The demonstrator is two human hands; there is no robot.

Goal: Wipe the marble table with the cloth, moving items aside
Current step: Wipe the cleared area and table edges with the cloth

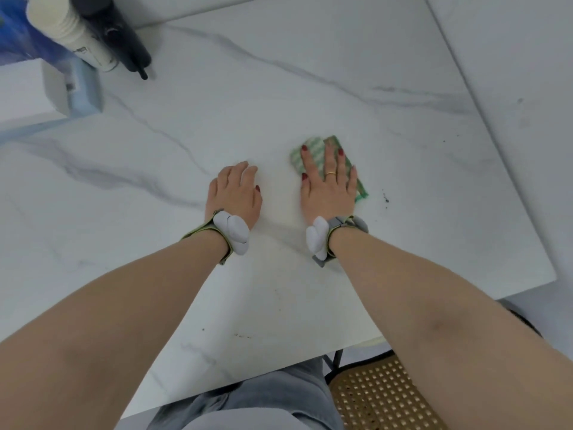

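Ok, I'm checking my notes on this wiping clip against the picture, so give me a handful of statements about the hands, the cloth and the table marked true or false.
1. The right hand lies flat on the green and white cloth. True.
2. The left hand holds the cloth. False: it rests on the bare marble table, apart from the cloth.
3. Dark specks lie on the table just right of the cloth. True.
4. The white bottle and black item stand beside the right hand. False: they are at the far left corner.
5. The cloth hangs over the table's edge. False: it lies on the top, away from the edges.
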